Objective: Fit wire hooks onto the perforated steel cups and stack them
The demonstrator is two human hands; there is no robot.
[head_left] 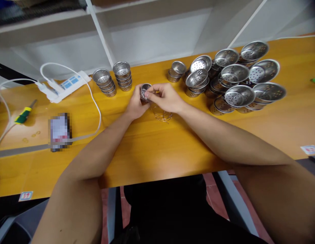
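My left hand (137, 104) is wrapped round a small perforated metal cup (145, 88), its open top facing up. My right hand (163, 96) reaches over that cup from the right, with thumb and fingertips pinched together at its rim; anything between them is too small to make out. Loops of thin wire (162, 116) lie on the yellow table (147, 149) just below my right hand. Two stacks of small metal cups (102, 77) (121, 69) stand behind and to the left of my hands.
Many larger perforated cups (240, 96) stand stacked at the right, with small ones (178, 67) beside them. A white power strip (71, 86) with cables, a screwdriver (23, 115) and a blurred-out device (60, 130) lie at the left. A shelf (157, 37) rises behind the table.
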